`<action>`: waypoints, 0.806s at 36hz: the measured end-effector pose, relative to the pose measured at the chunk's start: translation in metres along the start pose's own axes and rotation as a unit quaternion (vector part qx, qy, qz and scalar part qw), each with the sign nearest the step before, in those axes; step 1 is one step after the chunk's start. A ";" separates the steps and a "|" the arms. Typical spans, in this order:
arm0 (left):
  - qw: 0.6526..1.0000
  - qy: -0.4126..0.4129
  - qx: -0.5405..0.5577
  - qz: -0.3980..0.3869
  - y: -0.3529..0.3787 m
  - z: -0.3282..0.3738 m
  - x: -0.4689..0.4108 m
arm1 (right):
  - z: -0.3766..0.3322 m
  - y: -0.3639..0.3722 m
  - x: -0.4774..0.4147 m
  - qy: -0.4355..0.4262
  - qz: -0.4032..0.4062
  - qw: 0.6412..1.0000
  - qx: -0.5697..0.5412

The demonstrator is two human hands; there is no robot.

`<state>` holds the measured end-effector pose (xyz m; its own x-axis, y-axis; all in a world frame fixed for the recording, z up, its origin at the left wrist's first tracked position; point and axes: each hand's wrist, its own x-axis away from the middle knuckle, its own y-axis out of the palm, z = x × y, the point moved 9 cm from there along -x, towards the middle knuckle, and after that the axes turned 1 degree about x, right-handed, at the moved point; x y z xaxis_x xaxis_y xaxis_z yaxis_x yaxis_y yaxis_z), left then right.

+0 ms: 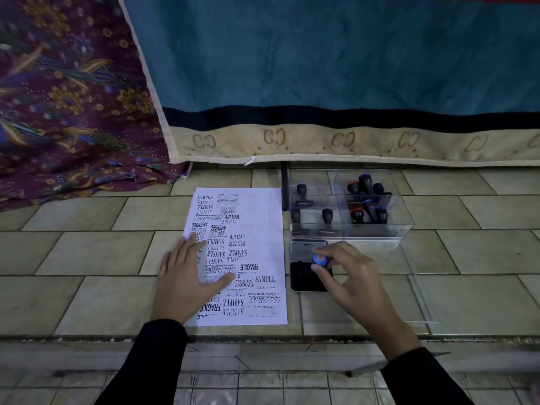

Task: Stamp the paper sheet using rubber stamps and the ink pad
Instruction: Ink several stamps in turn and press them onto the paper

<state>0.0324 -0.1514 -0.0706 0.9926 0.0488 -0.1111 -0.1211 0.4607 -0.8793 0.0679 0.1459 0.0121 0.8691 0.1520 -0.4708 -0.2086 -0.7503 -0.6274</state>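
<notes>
1. The paper sheet (245,252), already covered with many black prints, is laid on the tiled floor (87,252) and is pressed flat by the left hand (190,276), whose fingers are spread open and grip nothing
2. A blue-topped rubber stamp (319,260) is pinched by the fingertips of the right hand (353,276) and is held down on the open ink pad (306,276), just beside the sheet
3. More stamps are kept in the clear box (344,206) behind the pad
</notes>
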 end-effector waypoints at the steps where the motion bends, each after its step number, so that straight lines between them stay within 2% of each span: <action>1: 1.000 0.000 0.000 0.000 0.000 0.000 0.000 | -0.001 0.001 0.000 0.000 -0.003 1.000 -0.001; 7: 1.000 0.002 0.002 -0.001 0.001 0.000 0.000 | -0.002 0.011 0.001 0.004 -0.031 0.999 0.017; 25: 1.000 -0.002 -0.010 0.000 0.001 0.000 0.000 | -0.001 0.012 0.009 0.025 -0.036 0.999 0.000; 29: 1.000 -0.001 -0.010 -0.001 0.000 0.001 0.000 | -0.004 0.015 -0.007 0.038 -0.074 0.996 0.022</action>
<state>0.0329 -0.1503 -0.0704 0.9929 0.0503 -0.1076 -0.1187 0.4426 -0.8888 0.0605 0.1309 0.0087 0.9228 0.2089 -0.3237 -0.0936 -0.6935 -0.7143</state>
